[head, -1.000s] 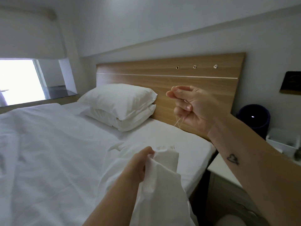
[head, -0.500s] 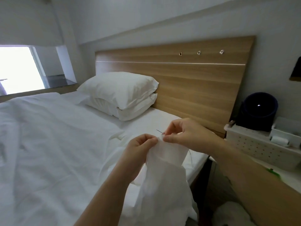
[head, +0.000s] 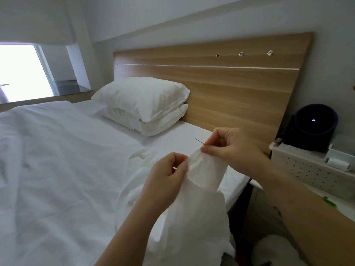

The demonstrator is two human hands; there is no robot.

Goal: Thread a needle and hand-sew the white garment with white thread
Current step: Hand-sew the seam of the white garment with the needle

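Both hands meet at the top fold of the white garment (head: 201,198), just right of the frame's centre. The left hand (head: 167,175) pinches the cloth edge. The right hand (head: 230,148) pinches the needle (head: 199,141) between thumb and forefinger, with the dark tip pointing to the upper left, clear of the cloth. The thread is too fine to make out.

This looks like the start of a new stitch. To do it well, keep the fold taut between the two pinches, enter close to the edge, and draw the thread through gently so nothing puckers.

Below, the garment hangs over the bed (head: 57,169). At right, a perforated white basket (head: 299,169) holds a white spool (head: 337,163) beside a dark cylinder (head: 315,127). No writing or brand is readable.
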